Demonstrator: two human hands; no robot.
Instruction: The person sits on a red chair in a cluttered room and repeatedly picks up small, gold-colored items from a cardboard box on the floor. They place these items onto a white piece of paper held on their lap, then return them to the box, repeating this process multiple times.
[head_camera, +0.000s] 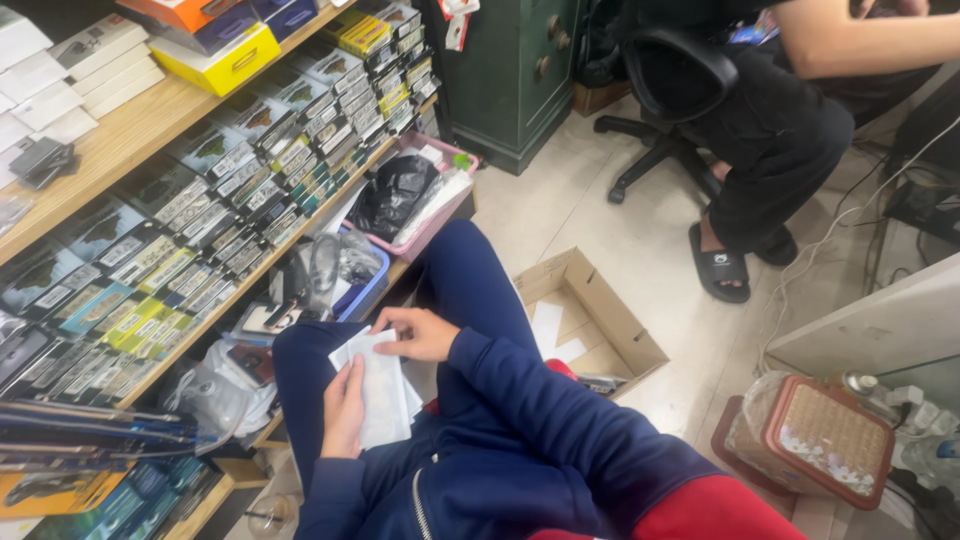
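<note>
- A stack of white packets (382, 395) lies on the person's lap, over the dark blue trousers (470, 290); each piece is flat, oblong and pale, with a faintly see-through, glossy face (possibly thin plastic sleeves, though the view is too soft to be sure).
- The left hand (345, 408) grips the stack along its left edge, thumb on top and fingers curled underneath.
- The right hand (418, 333) rests on the upper end of the stack, fingers bent and pinching the topmost packet at its top edge.
- Just left of the knees, a wooden shelf (120, 130) carries rows of small printed boxes (250, 170) standing edge to edge.
- At the shelf's lower end sit a blue basket (365, 290) of cables and a pink tray (425, 230) holding a black bag.
- On the tiled floor to the right of the legs stands an open cardboard box (600, 310) with white sheets inside.
- Beyond it, another person sits on a black office chair (670, 90), one foot in a black sandal (718, 265).
</note>
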